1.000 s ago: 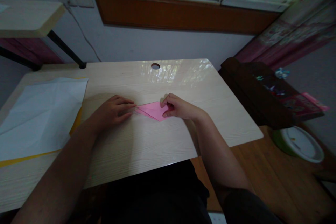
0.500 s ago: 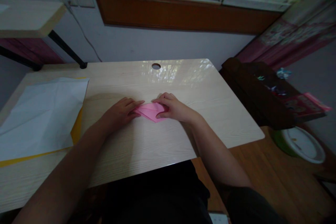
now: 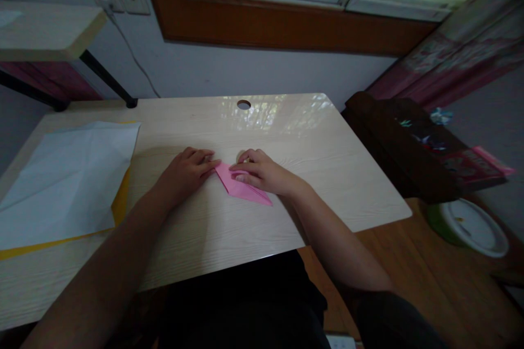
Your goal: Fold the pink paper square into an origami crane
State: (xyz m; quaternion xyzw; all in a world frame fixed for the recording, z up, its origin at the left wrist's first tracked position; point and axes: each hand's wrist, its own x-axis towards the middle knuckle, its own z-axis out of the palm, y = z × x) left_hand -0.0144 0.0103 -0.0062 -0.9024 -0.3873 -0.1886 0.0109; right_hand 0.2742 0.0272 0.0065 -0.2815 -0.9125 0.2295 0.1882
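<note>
A folded piece of pink paper (image 3: 244,191) lies at a slant on the pale wooden desk, its pointed end towards the lower right. At its upper left corner is my left hand (image 3: 185,172), fingers closed on the corner, with the tips close together. My right hand (image 3: 262,173) is over the paper's upper side, thumb and index finger bent together on a fold. Part of the paper is hidden under the right fingers.
White sheets (image 3: 69,174) over yellow paper (image 3: 120,196) lie at the desk's left. A raised shelf (image 3: 49,30) stands at the back left. The desk (image 3: 335,174) has a cable hole (image 3: 244,104) near the wall. A green-and-white bin (image 3: 470,226) stands at the right.
The pink paper has turned clockwise, its point now towards the lower right. My right hand has shifted slightly left on it, and my left fingers have moved up to its corner.
</note>
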